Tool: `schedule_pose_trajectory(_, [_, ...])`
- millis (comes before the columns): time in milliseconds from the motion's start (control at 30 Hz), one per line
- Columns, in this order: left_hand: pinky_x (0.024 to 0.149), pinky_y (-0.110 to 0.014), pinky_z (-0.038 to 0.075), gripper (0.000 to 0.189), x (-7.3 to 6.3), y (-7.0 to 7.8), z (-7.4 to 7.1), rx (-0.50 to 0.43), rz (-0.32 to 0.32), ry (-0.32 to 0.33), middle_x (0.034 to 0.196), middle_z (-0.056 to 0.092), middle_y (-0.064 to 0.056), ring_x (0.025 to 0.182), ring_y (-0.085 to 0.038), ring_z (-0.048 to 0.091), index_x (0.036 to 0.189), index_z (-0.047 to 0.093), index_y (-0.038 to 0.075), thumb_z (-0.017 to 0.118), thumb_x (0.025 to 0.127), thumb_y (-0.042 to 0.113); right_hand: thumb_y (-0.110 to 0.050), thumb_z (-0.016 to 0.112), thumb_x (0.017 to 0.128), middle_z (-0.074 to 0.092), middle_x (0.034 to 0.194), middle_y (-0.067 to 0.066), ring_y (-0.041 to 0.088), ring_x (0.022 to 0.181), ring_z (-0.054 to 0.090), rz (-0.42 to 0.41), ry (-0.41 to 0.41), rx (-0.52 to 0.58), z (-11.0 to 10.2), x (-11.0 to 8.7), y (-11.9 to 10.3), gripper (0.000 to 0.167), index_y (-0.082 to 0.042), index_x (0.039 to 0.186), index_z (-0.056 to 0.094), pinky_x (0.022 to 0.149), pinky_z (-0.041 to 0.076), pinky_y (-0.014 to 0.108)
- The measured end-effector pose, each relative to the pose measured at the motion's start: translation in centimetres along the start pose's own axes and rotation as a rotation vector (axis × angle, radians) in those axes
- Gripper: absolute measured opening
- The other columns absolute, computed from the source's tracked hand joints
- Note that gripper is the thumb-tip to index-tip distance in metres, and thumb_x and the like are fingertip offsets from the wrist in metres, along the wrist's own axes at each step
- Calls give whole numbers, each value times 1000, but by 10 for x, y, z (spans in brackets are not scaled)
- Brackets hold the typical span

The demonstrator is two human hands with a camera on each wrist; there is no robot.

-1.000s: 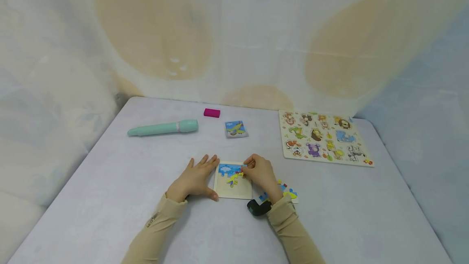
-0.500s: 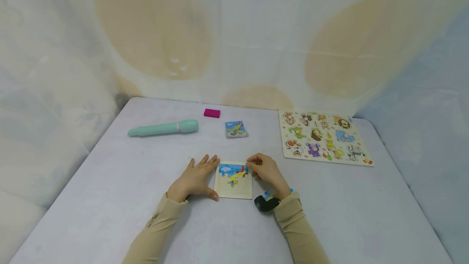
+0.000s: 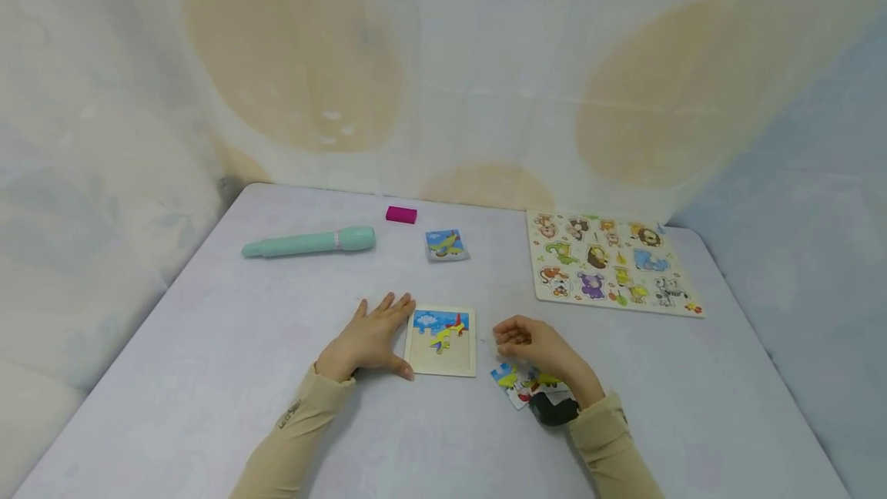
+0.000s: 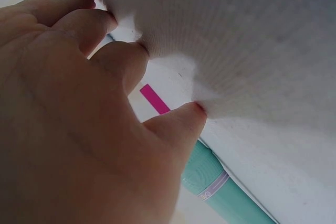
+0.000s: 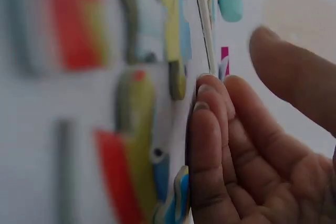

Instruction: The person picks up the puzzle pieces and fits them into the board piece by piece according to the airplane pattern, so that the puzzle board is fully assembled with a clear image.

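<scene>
A small square wooden puzzle board (image 3: 443, 364) lies on the table, with blue sky pieces across its top and part of a yellow plane below them. My left hand (image 3: 370, 336) rests flat at its left edge, fingers spread and thumb near the lower left corner. To the right of the board, my right hand (image 3: 543, 345) hovers low over several loose puzzle pieces (image 3: 509, 380). The right wrist view shows its fingers loosely bent, the thumb apart and nothing held, beside yellow and red pieces (image 5: 136, 156). Some pieces are hidden under the right hand and its wrist camera.
Behind the board lies a small plane picture puzzle (image 3: 446, 245) that looks wrapped. Farther back are a magenta block (image 3: 401, 215) and a teal pen-shaped object (image 3: 308, 242). An animal puzzle board (image 3: 610, 260) lies at the back right.
My right hand has left the board's upper right corner and moved right and nearer, its fingers loosening. A red-and-blue piece now shows in that corner. The left hand stays put.
</scene>
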State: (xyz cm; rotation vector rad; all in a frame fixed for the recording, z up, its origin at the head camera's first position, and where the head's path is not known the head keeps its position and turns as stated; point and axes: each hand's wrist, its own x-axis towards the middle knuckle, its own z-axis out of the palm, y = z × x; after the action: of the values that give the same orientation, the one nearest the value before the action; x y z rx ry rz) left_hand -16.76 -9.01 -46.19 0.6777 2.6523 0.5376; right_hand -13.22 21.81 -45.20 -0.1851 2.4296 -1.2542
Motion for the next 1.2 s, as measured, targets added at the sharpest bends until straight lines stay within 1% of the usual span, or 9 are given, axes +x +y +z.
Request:
schedule_pose_trajectory(167, [117,-66,5,117,1,0,0,6,-3,1,162,23,-5,152,-30,11,153,29,12,89,59,48,-11,76,81,62,126,5,22,112,57,-144,-46,-93,3,-22,15,42,-13,121,61,97,48,27])
schedule_pose_trajectory(233, [117,-66,5,117,1,-1,-1,10,-5,2,162,23,-5,152,-31,11,153,29,12,89,60,48,-10,77,80,61,126,3,23,116,56,-187,-40,-153,6,-26,16,43,-14,120,61,101,46,31])
schedule_pose_trajectory(333, [117,-66,5,117,1,-1,-2,10,-7,1,162,23,-5,152,-31,11,153,29,12,89,60,47,-8,77,79,62,120,1,22,112,57,-225,-31,-248,8,-27,11,38,-14,115,64,98,48,34])
schedule_pose_trajectory(467, [117,-65,5,116,1,0,-1,5,-8,-3,162,22,-4,152,-30,11,153,28,12,89,60,46,-2,75,78,61,106,-4,15,99,54,-229,-36,-319,10,-27,3,32,-14,106,67,89,49,30])
schedule_pose_trajectory(567, [117,-66,5,116,1,0,-1,0,-3,-2,162,23,-5,152,-31,12,153,29,11,89,60,46,1,74,78,57,96,-3,12,89,49,-212,-32,-289,11,-26,0,28,-14,100,66,80,47,24])
schedule_pose_trajectory(700, [116,-67,6,116,1,1,-1,0,3,-2,161,24,-6,152,-32,13,153,30,10,89,60,45,2,69,82,59,92,0,12,82,49,-173,24,-216,11,-22,2,20,-12,96,66,71,45,21])
schedule_pose_trajectory(833, [117,-67,6,116,1,1,0,-4,5,-1,161,24,-6,151,-32,13,153,30,10,89,60,45,-1,65,86,65,96,2,12,81,55,-120,88,-161,10,-13,2,14,-12,95,66,71,47,22])
schedule_pose_trajectory(1000, [116,-67,6,116,1,0,2,-3,10,-5,161,24,-6,151,-32,13,153,29,10,89,60,47,-5,67,87,67,101,4,13,84,59,-33,161,-63,12,2,-7,15,-12,100,67,73,50,25])
schedule_pose_trajectory(1200, [117,-67,6,116,1,-1,1,-1,5,-2,161,23,-5,152,-31,12,153,29,10,89,60,46,-2,67,86,66,108,14,16,84,67,-33,191,111,25,23,-28,22,-5,108,67,70,58,30])
